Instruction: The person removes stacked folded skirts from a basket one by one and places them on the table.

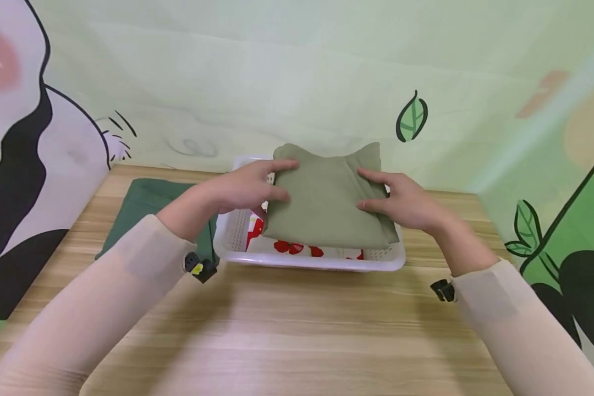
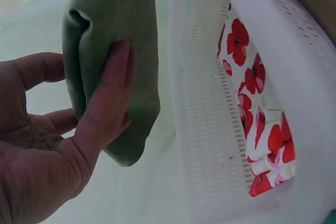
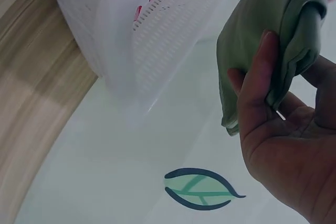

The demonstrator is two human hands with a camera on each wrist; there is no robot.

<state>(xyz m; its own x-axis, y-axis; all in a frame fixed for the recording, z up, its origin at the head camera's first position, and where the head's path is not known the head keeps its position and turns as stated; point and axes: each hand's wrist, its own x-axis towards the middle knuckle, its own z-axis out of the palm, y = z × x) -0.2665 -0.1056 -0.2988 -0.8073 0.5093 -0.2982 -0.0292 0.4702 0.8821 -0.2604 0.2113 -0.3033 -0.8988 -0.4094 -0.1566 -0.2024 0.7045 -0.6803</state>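
Note:
A folded sage-green cloth (image 1: 326, 203) is held up over a white plastic basket (image 1: 307, 263). My left hand (image 1: 247, 184) grips its left edge, thumb and fingers on opposite faces, as the left wrist view shows. At the right edge my right hand (image 1: 401, 198) holds it the same way, with folded layers (image 3: 302, 51) between thumb and fingers. Inside the basket lies a white cloth with red flowers (image 1: 289, 247), partly hidden behind the green one in the head view.
A folded dark green cloth (image 1: 150, 203) lies on the wooden table (image 1: 297, 330), left of the basket and partly behind my left forearm. Behind the table hangs a pale green backdrop (image 1: 277, 71) with cartoon drawings.

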